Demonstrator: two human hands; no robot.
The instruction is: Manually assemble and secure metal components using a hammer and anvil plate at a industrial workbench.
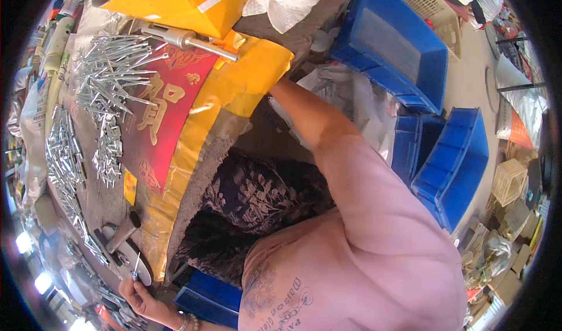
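Observation:
At the lower left, my left hand (143, 303) pinches a thin metal pin (137, 266) with a thicker lower end, its tip pointing up. Just beyond the pin, a hammer-like tool (123, 234) lies by a rounded dark metal piece. My right arm (313, 111) stretches to the bench edge wrapped in yellow tape (257, 67); the right hand is hidden behind that edge. Long thin metal rods (111, 67) lie heaped on the bench, with shorter metal sleeves (108, 152) below them and a row of metal pieces (65, 149) farther left.
A red printed sheet (175, 91) covers part of the bench. On it rests a metal tube tool (187, 39), beside a yellow box (181, 3). Blue bins (433, 55) and a clear plastic bag (351, 96) stand to the right. Another blue bin (211, 299) sits low, near my left arm.

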